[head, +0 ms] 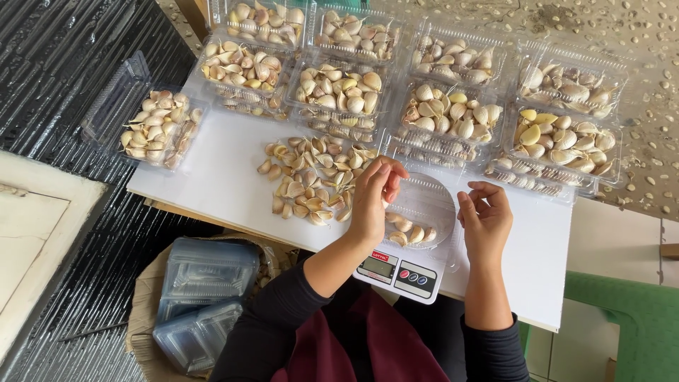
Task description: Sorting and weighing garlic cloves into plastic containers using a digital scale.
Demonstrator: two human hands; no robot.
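White board [219, 177] over speckled floor [636, 42]; left hand [373, 198] pinches nothing visible, right hand [484, 219] loosely released.

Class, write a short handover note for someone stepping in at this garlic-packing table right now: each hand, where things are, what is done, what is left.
Left hand: fingers pinched over the clear tray on the kitchen scale; whether it holds a clove is unclear.
Right hand: open, empty, beside the tray's right edge.
Done: nine filled trays stand along the far side of the white board.
Left: the tray on the scale holds only a few cloves; a loose garlic pile waits left of it. Empty trays sit in a bag below the table.
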